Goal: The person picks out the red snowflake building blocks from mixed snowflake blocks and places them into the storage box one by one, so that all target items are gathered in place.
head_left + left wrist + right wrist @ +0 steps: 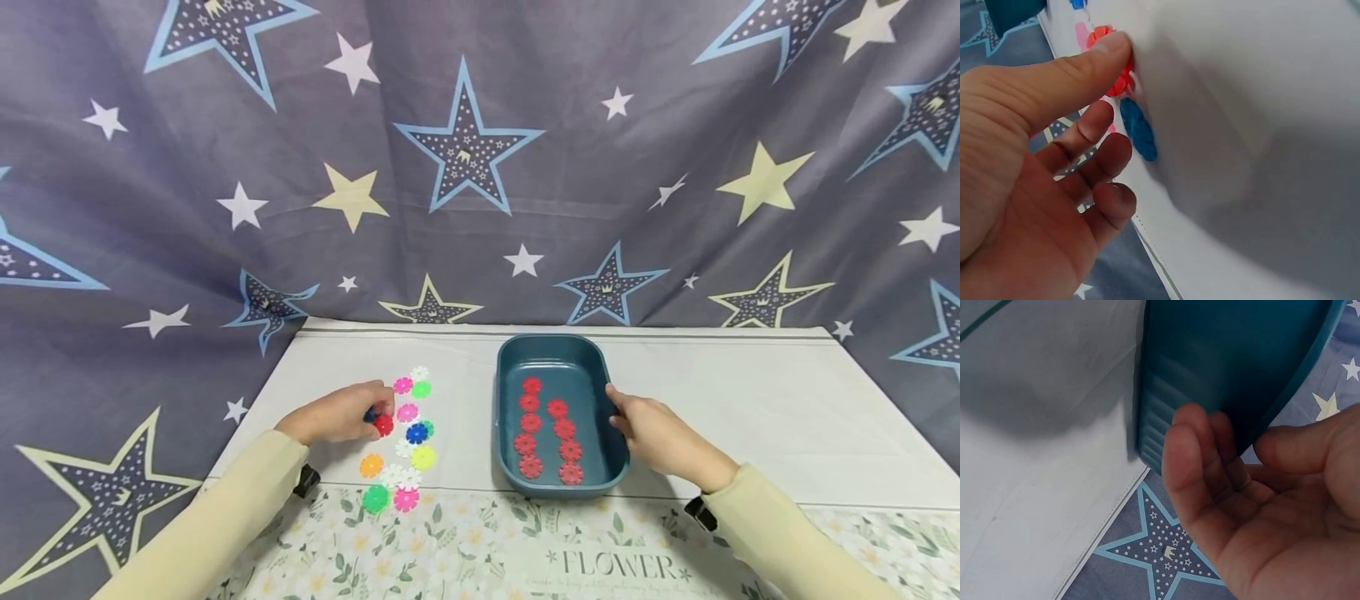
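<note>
My left hand (339, 413) pinches a red notched plastic disc (384, 425) between thumb and forefinger, at the left side of the loose pieces. Just behind it lies a blue disc (1139, 130), close to the other fingers in the left wrist view. With my right hand (662, 439) I hold the right wall of a deep teal tray (551, 367); the thumb is on one side of the wall and the fingers on the other in the right wrist view. Inside the tray, several red discs (530, 422) lie in two rows running away from me.
Loose discs are spread left of the tray: orange (371, 466), yellow (423, 457), green (377, 499), pink (406, 500), white (393, 476) and another blue one (417, 432). A floral cloth (465, 542) covers the near edge; a star-patterned curtain (465, 250) hangs behind the table.
</note>
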`<control>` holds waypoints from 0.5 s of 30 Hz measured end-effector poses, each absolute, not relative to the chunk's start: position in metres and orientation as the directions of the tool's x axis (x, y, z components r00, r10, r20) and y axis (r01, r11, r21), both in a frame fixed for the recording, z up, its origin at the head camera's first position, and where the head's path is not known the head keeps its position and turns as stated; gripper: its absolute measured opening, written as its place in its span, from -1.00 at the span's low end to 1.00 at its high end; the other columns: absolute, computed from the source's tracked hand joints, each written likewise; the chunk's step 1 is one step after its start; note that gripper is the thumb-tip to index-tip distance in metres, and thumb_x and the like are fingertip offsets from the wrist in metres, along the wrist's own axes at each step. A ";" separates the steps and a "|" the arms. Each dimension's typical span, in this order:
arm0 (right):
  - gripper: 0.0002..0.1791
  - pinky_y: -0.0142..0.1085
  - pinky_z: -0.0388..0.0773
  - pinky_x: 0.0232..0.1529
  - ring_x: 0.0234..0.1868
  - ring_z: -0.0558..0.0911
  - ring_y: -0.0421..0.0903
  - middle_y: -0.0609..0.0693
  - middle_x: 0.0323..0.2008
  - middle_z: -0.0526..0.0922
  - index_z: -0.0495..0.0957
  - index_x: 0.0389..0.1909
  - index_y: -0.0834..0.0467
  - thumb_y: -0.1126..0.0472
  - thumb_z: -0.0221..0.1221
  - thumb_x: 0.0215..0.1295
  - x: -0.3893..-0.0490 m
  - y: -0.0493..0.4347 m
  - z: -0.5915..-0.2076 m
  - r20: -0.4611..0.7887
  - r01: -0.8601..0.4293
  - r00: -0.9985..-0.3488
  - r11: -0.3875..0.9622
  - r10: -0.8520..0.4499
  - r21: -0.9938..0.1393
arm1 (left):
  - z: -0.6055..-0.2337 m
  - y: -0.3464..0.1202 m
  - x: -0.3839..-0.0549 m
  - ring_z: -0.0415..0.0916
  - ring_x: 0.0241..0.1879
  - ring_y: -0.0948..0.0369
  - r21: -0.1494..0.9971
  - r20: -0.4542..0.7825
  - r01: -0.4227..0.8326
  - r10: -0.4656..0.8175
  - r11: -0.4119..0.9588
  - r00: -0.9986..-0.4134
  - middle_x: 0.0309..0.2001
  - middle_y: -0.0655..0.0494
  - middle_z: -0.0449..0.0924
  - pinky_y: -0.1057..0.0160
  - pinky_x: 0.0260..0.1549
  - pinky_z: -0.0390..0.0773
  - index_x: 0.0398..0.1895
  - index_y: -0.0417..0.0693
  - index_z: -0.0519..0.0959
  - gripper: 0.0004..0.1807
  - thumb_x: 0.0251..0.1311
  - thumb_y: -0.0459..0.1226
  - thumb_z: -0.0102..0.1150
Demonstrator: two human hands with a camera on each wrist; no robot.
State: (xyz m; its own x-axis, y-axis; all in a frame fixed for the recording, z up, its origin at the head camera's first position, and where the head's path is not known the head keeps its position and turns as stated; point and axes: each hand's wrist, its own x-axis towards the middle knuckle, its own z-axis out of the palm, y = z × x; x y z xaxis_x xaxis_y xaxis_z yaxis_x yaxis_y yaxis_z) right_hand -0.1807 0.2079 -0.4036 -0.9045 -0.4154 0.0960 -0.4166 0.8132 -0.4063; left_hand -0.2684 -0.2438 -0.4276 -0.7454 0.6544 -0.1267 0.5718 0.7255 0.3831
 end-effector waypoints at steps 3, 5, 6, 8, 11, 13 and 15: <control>-0.49 -0.31 0.37 -0.44 -0.38 0.53 -0.12 0.46 0.14 0.37 0.21 0.23 0.56 0.41 0.05 0.32 -0.181 0.208 -0.404 0.095 -0.418 -0.903 0.808 -0.419 -0.416 | -0.427 -0.242 -0.270 0.36 -0.40 0.18 0.388 -0.113 0.572 0.653 0.723 -0.749 -0.42 0.22 0.43 0.23 -0.36 0.35 -0.44 0.02 0.44 -0.70 -0.04 -0.49 0.35; -0.48 -0.31 0.38 -0.43 -0.34 0.55 -0.09 0.46 0.15 0.37 0.21 0.24 0.56 0.41 0.05 0.32 -0.181 0.208 -0.404 0.093 -0.416 -0.904 0.807 -0.417 -0.420 | -0.425 -0.240 -0.271 0.38 -0.45 0.23 0.395 -0.095 0.580 0.659 0.713 -0.746 -0.46 0.26 0.48 0.26 -0.39 0.38 -0.46 0.03 0.45 -0.74 0.03 -0.49 0.30; -0.48 -0.31 0.39 -0.43 -0.32 0.56 -0.08 0.46 0.14 0.37 0.20 0.24 0.56 0.41 0.05 0.32 -0.180 0.208 -0.404 0.093 -0.414 -0.905 0.807 -0.416 -0.421 | -0.424 -0.239 -0.271 0.38 -0.48 0.27 0.398 -0.088 0.581 0.660 0.710 -0.746 -0.49 0.28 0.50 0.27 -0.41 0.38 -0.47 0.03 0.46 -0.75 0.06 -0.48 0.28; -0.48 -0.30 0.40 -0.42 -0.28 0.58 -0.05 0.46 0.15 0.37 0.21 0.24 0.55 0.41 0.05 0.32 -0.180 0.208 -0.403 0.093 -0.411 -0.907 0.810 -0.411 -0.418 | -0.421 -0.235 -0.272 0.37 -0.52 0.32 0.387 -0.067 0.591 0.661 0.708 -0.747 -0.52 0.30 0.51 0.29 -0.44 0.40 -0.48 0.04 0.48 -0.78 0.10 -0.46 0.26; -0.48 -0.30 0.41 -0.41 -0.23 0.58 -0.03 0.45 0.15 0.37 0.21 0.24 0.55 0.41 0.06 0.32 -0.180 0.208 -0.403 0.095 -0.407 -0.909 0.815 -0.407 -0.412 | -0.414 -0.228 -0.272 0.35 -0.53 0.36 0.348 -0.013 0.622 0.666 0.702 -0.745 -0.53 0.33 0.49 0.31 -0.47 0.41 -0.48 0.05 0.53 -0.81 0.10 -0.44 0.27; -0.48 -0.30 0.40 -0.42 -0.28 0.57 -0.06 0.45 0.15 0.37 0.21 0.24 0.55 0.41 0.06 0.32 -0.180 0.208 -0.403 0.093 -0.406 -0.909 0.815 -0.406 -0.413 | -0.408 -0.222 -0.272 0.34 -0.53 0.36 0.311 0.036 0.653 0.678 0.691 -0.734 -0.54 0.34 0.46 0.32 -0.49 0.41 -0.48 0.05 0.55 -0.81 0.10 -0.44 0.28; -0.48 -0.31 0.37 -0.45 -0.42 0.52 -0.13 0.45 0.10 0.42 0.20 0.25 0.55 0.41 0.05 0.33 -0.180 0.209 -0.403 0.087 -0.403 -0.910 0.814 -0.406 -0.419 | -0.401 -0.215 -0.271 0.34 -0.53 0.37 0.289 0.088 0.690 0.699 0.664 -0.710 -0.53 0.35 0.46 0.32 -0.49 0.42 -0.47 0.04 0.56 -0.83 0.11 -0.43 0.28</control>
State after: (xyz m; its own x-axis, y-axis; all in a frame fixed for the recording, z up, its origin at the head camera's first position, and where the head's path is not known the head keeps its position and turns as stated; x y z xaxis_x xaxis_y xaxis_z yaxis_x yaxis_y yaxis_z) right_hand -0.1797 0.2085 -0.4029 -0.9099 -0.4056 0.0868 -0.4027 0.8136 -0.4193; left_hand -0.2711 -0.2152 -0.4010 -0.7098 0.6989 0.0880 0.6896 0.6639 0.2894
